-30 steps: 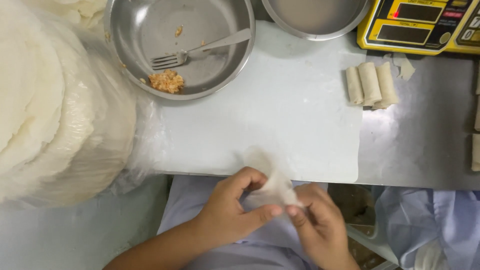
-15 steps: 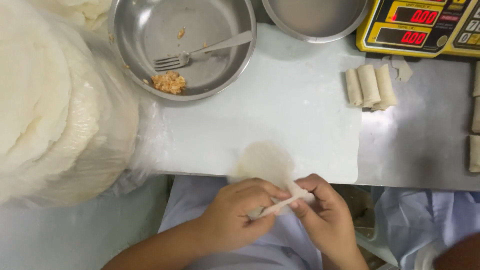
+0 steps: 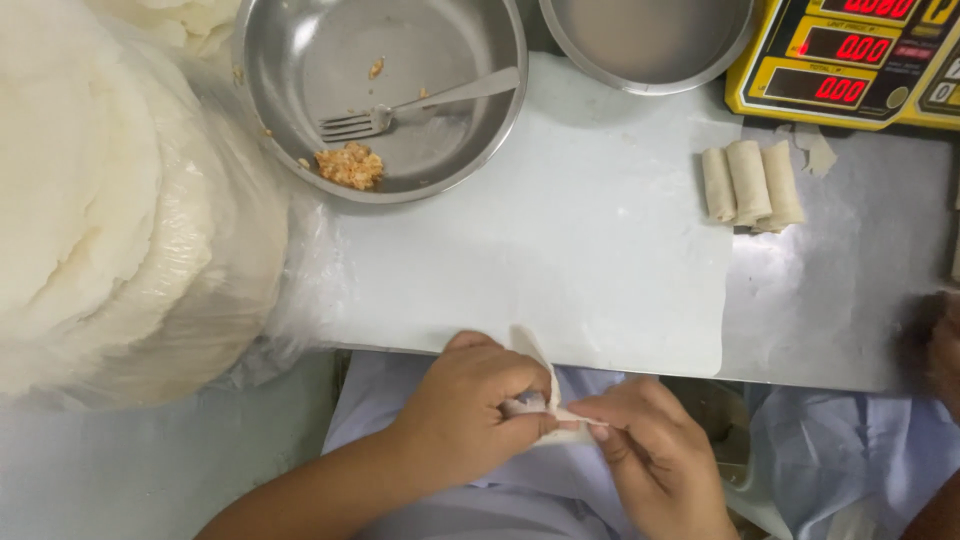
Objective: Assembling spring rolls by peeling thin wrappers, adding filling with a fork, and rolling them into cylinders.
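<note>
**Both hands pinch a thin wrapper at the near edge of the board**

The wrapper (image 3: 545,395), a pale and thin sheet, sits between the two hands, just off the near edge of the white cutting board (image 3: 560,250) and over the person's lap. The left hand (image 3: 470,410) curls around it from the left, thumb and fingertips pressed together on the sheet. The right hand (image 3: 650,450) meets it from the right, its thumb and forefinger nipping the same sheet at a narrow fold. One corner of the wrapper stands up above the left knuckles; the rest is crumpled between the fingers.

Most of the wrapper is covered by the fingers, so its full shape cannot be made out, nor whether anything lies inside it.

Beyond the hands, across the board, stands a steel bowl (image 3: 300,60) with a fork (image 3: 400,110) and a small lump of filling (image 3: 348,165). Far beyond the right hand lie three finished rolls (image 3: 750,182), side by side and touching. Left of the left hand a bagged stack of wrappers (image 3: 110,200) is cut off by the frame. A second bowl (image 3: 650,40) and a yellow scale (image 3: 850,60) are cut off at the far edge. At the right edge a dark blurred shape (image 3: 935,340) cannot be identified.
</note>
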